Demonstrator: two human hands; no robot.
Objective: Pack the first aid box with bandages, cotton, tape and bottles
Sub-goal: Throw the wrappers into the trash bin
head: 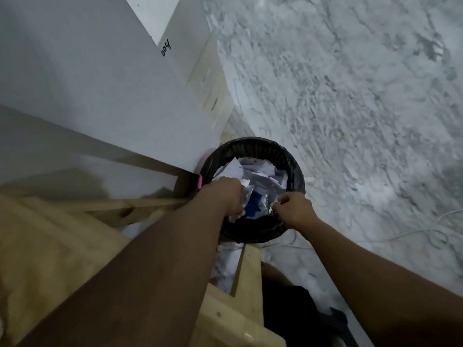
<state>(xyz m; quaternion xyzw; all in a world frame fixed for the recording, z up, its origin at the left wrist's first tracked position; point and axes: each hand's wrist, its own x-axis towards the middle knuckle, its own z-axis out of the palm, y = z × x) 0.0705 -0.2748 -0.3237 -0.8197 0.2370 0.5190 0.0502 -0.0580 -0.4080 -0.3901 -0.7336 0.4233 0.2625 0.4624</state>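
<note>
Here both arms reach down over a black bin [295, 169] on the floor. The left hand [226, 194] is closed on crinkly clear wrapping [246, 196] above the bin. The right hand [293, 209] pinches a small scrap I cannot make out. This looks like throwing away wrappers, a side step of the packing. Next, let go and turn back. No first aid box shows. Past the bin lie a white board [100, 83] and grey speckled floor [350, 96].

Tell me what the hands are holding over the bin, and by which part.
Both hands, left hand and right hand, pinch a crinkled clear-and-blue wrapper by its opposite side edges above the black bin.
</note>
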